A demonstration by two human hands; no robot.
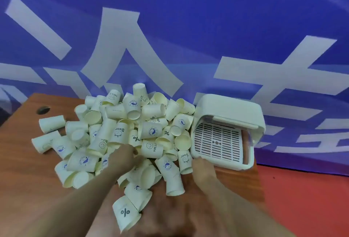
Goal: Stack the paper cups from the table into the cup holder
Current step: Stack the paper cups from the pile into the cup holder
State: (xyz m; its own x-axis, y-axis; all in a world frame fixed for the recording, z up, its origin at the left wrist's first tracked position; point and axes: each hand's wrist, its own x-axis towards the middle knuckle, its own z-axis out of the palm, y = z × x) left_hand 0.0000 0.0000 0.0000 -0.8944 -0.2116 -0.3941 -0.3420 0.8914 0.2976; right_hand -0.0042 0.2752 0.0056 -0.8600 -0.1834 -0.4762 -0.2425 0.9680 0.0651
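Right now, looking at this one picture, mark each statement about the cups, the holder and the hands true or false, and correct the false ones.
1. The paper cups lie in a loose heap on the table. True.
2. The cup holder stands left of the heap. False: it stands to the right.
3. The holder's slotted tray is full of cups. False: no cups show in it.
4. The left hand reaches into the heap. True.
5. The right hand is by the holder's front edge. True.
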